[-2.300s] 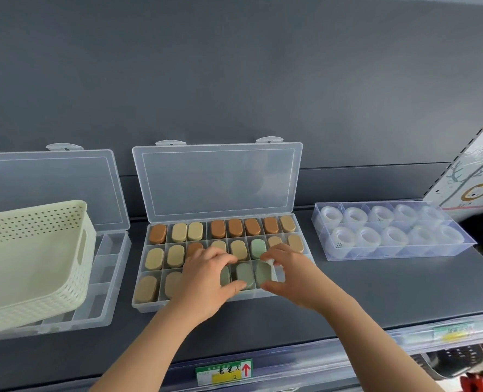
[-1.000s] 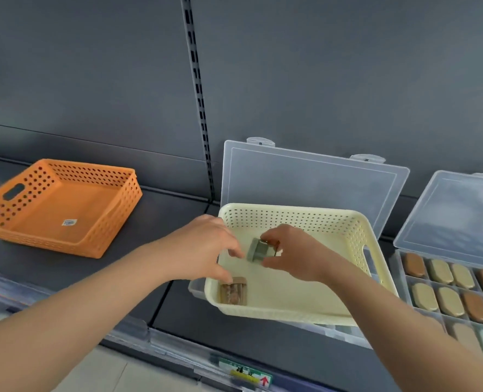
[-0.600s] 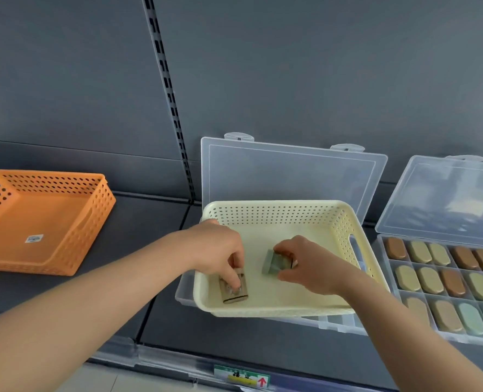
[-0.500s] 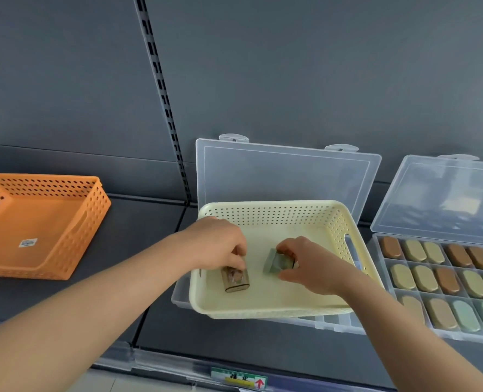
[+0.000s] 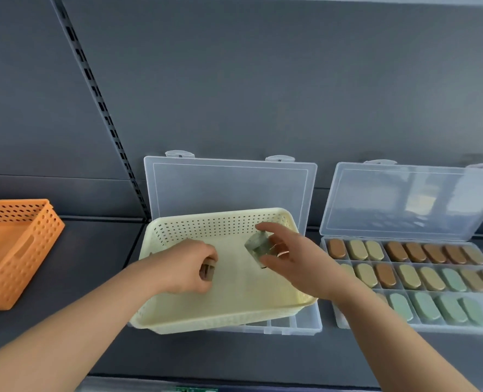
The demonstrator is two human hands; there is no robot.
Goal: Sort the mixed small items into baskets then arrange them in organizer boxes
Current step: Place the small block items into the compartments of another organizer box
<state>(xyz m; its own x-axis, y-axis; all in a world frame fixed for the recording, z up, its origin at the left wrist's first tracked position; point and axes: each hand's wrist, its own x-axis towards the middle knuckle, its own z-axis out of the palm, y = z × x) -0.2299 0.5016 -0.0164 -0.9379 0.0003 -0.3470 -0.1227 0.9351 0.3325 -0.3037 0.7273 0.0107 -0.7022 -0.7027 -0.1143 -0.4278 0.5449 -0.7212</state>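
A cream perforated basket [image 5: 178,321] lies tilted on an open clear organizer box [image 5: 294,325] whose lid [image 5: 229,190] leans against the back wall. Over the basket, my left hand [image 5: 183,267] grips a small brown item [image 5: 207,271], mostly hidden by the fingers. My right hand [image 5: 291,261] pinches a small grey-green item [image 5: 258,244] between thumb and fingers above the basket's right half. To the right, a second open organizer box [image 5: 413,328] holds rows of brown, tan and green oval items [image 5: 410,275].
An orange perforated basket [image 5: 19,250] stands on the dark shelf at the left. The second box's lid [image 5: 404,199] leans on the grey back panel. A slotted upright [image 5: 98,103] runs up the wall. The shelf's front edge carries a price label [image 5: 195,389].
My view swung left from the filled box to the cream basket. Each hand picked an item out of the basket, and both items are now lifted off its floor.
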